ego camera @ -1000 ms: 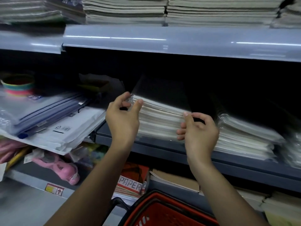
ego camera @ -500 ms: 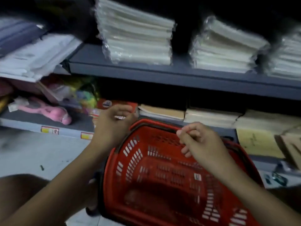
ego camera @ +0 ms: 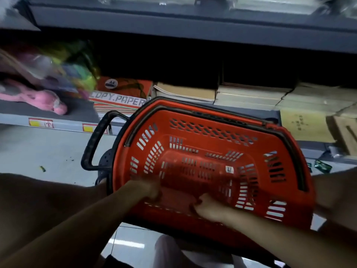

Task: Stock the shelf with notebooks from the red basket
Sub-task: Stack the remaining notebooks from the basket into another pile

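The red basket (ego camera: 212, 113) stands on the floor in front of the shelves, tilted toward me, with its black handles folded along the rim. Both my hands are down inside it near its front wall. My left hand (ego camera: 146, 190) and my right hand (ego camera: 208, 207) are blurred, with fingers that look curled over a flat dark-red patch on the basket bottom. Whether that patch is a notebook I cannot tell. Wrapped notebook stacks (ego camera: 270, 2) show only as a strip on the grey shelf (ego camera: 193, 18) at the top edge.
The lower shelf holds brown notebook stacks (ego camera: 185, 91), a copy paper ream (ego camera: 119, 99), pink packaged toys (ego camera: 48, 101) and brown envelopes (ego camera: 305, 124). A black pull handle (ego camera: 94, 144) sticks out on the basket's left. Grey floor (ego camera: 48, 151) lies to the left.
My view dropped from the notebook shelf to the basket. Both hands left the stack on the shelf and went down into the red basket.
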